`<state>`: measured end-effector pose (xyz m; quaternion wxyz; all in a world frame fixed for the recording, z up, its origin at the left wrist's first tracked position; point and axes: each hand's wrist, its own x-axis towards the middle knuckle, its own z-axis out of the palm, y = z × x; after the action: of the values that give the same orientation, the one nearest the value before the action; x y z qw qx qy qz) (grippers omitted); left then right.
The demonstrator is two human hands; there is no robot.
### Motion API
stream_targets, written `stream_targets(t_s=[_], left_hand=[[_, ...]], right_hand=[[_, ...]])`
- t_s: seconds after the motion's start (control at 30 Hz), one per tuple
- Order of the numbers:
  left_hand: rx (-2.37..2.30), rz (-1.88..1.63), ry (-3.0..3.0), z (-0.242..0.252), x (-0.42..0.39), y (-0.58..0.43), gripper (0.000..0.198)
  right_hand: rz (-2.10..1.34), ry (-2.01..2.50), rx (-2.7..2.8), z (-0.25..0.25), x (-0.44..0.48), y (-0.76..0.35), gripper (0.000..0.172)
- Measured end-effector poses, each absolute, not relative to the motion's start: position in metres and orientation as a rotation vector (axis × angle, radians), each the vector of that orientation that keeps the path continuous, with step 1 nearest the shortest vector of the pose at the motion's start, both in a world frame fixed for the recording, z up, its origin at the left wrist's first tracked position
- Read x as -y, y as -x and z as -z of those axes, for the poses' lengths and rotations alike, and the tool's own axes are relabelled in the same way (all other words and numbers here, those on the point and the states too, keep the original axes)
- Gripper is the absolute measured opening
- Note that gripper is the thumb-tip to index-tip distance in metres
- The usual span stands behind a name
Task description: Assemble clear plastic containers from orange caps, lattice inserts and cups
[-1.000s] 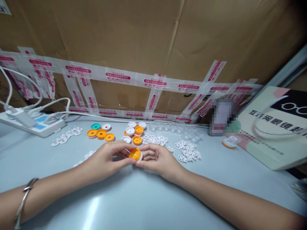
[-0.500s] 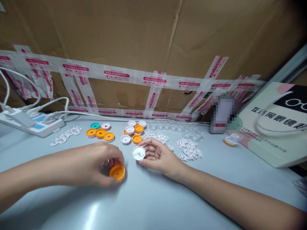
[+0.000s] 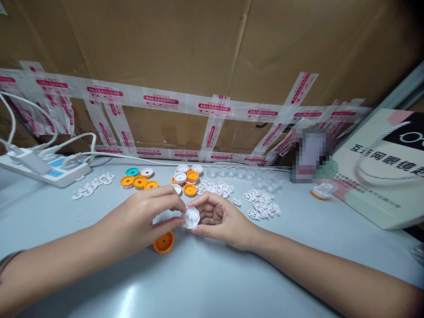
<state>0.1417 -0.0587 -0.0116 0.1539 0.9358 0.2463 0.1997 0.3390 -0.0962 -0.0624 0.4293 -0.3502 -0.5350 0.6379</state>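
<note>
A small white round plastic part (image 3: 192, 218) is held upright between the thumb and fingers of my right hand (image 3: 225, 221), which grips its right side. My left hand (image 3: 155, 214) reaches in from the left, its thumb and forefinger pinching the same part at its left edge. An orange round cap (image 3: 163, 242) lies hollow side up on the table, just below my left hand. Behind my hands sit more orange caps (image 3: 190, 190), white round caps (image 3: 179, 177) and a teal cap (image 3: 132, 172).
Flat white cut-out pieces (image 3: 261, 204) lie right of the caps, with clear plastic domes (image 3: 228, 171) behind. White flat pieces (image 3: 92, 185) and a power strip (image 3: 62, 174) are at left. A cardboard box (image 3: 185, 53) walls the back; a printed box (image 3: 374, 176) leans at right.
My left hand has let go of the orange cap, leaving it on the table, and moved up and right to the white part. My right hand has barely moved.
</note>
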Motion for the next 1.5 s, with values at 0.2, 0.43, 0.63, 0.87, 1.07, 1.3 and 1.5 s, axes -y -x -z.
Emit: stream_targets(t_s=[0.2,0.43,0.63,0.87,1.07,1.3,1.5], left_hand=[[-0.763,-0.645,-2.873,0.025,0.066,-0.145,0.011],[-0.843,-0.667,-3.036,0.029,0.072,-0.148,0.018],[-0.870,-0.798,-2.918,0.041,0.069,-0.148,0.011],[-0.843,-0.815,-2.933,0.034,0.069,-0.149,0.012],[-0.668,-0.877,-3.131,0.030,0.071,-0.146,0.023],[-0.609,-0.918,-3.200,0.033,0.072,-0.144,0.024],[-0.444,-1.018,-3.381,0.038,0.073,-0.140,0.028]], right_hand=[[-1.587,0.885,1.393,0.062,0.099,-0.338,0.034],[-1.565,0.916,1.419,0.063,0.099,-0.337,0.033],[-1.597,0.944,1.393,0.060,0.099,-0.337,0.036],[-1.621,0.933,1.360,0.061,0.098,-0.338,0.035],[-1.618,0.929,1.323,0.063,0.096,-0.339,0.037],[-1.625,0.914,1.315,0.062,0.096,-0.339,0.039],[-1.622,0.904,1.318,0.062,0.097,-0.339,0.036]])
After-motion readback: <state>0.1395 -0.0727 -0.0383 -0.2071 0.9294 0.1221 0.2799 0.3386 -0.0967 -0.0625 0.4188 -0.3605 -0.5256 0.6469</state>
